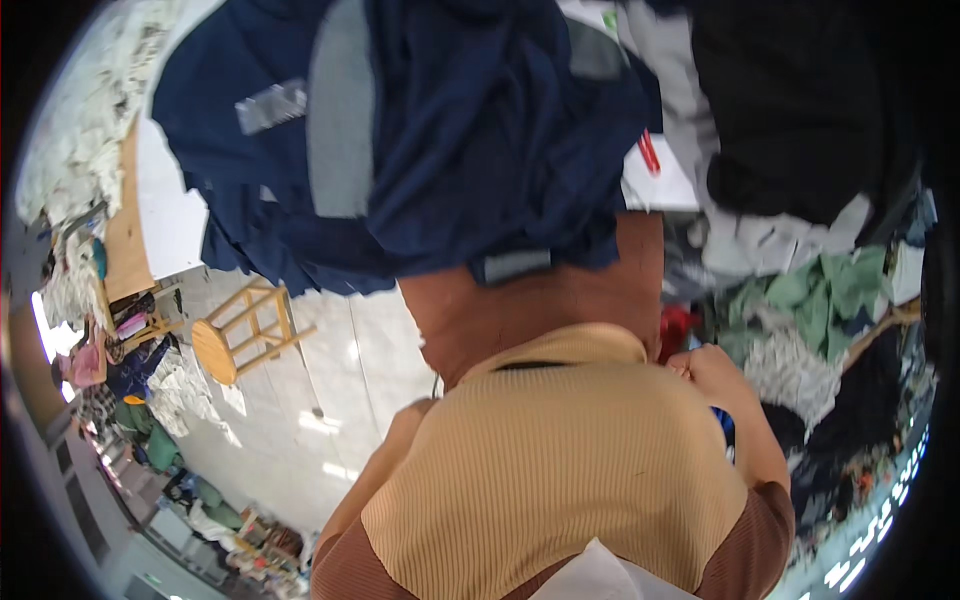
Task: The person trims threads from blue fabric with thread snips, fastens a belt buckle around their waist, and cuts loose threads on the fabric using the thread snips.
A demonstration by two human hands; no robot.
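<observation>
Both my arms hang down at my sides, by the waist. My left hand (412, 413) is by my left hip, its fingers hidden behind my tan ribbed top (560, 450). At the right hip my right hand (705, 371) has its fingers curled in; whatever they hold, if anything, is hidden. A brown cloth (540, 305) spreads in front of my waist, between me and the table. Ahead of it lies a heap of dark blue garments (470, 130) with grey panels and a clear plastic strip (272, 106). Neither hand touches this heap.
A red pen-like object (649, 153) lies on white material right of the heap. Black cloth (790, 110) and green cloth (825, 300) are piled on the right. A wooden stool (250, 332) stands on the floor to the left, near more piles of cloth (180, 385).
</observation>
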